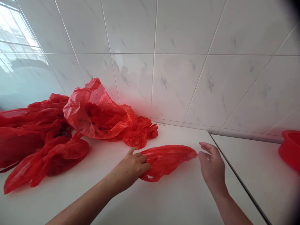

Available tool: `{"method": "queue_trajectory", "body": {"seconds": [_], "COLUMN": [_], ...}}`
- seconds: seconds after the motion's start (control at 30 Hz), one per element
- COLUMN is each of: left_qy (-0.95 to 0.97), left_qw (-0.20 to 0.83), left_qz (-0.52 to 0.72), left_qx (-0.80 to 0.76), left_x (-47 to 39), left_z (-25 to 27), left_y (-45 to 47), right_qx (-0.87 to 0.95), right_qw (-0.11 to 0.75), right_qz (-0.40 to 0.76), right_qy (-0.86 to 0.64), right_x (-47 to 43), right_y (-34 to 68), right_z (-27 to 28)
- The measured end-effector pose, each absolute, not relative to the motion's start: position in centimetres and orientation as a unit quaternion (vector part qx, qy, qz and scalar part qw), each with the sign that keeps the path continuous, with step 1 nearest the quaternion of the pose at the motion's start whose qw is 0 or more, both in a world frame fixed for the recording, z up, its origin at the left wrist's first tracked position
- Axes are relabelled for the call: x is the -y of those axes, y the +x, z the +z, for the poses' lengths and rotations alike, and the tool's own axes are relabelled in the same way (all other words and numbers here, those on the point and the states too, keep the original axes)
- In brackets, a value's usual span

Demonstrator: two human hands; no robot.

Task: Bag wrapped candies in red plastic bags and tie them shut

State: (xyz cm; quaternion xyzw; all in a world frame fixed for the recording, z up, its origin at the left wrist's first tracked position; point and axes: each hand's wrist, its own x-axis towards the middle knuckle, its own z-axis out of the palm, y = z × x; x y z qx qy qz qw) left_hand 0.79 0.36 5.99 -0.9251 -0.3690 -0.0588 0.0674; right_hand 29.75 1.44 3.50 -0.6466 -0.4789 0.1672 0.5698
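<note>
A thin red plastic bag (170, 159) lies stretched sideways on the white surface, gathered to a narrow tip at its right end. My left hand (134, 167) has its fingers curled onto the bag's left end, where a handle loop shows just below. Just past the tip is my right hand (212, 165), fingers and thumb apart with nothing between them. Behind my left hand sits a larger red bag (98, 115), puffed open, with more crumpled red plastic inside it.
Several more red bags (30, 134) are heaped at the left. A red basin-like container (290, 148) stands at the right edge, partly cut off. A dark seam (239, 179) runs through the white surface (178, 200), and a tiled wall (178, 84) rises behind.
</note>
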Motion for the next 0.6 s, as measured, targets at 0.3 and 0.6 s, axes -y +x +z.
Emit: {"method": "queue_trajectory", "body": {"seconds": [0.3, 0.6], "left_qy": [-0.929, -0.917], "left_qw": [0.035, -0.09], "left_qz": [0.006, -0.106], "left_qx": [0.368, 0.375], "left_x": [1.7, 3.8], "left_z": [6.3, 9.2], "left_y": [1.4, 4.3], "right_qx": [0.753, 0.775], "right_qw": [0.147, 0.096], "right_qz": [0.025, -0.061], "right_qy": [-0.641, -0.622], "right_x": [-3.2, -4.0], "right_y": [25.8, 26.2], "right_z": [1.5, 2.1]}}
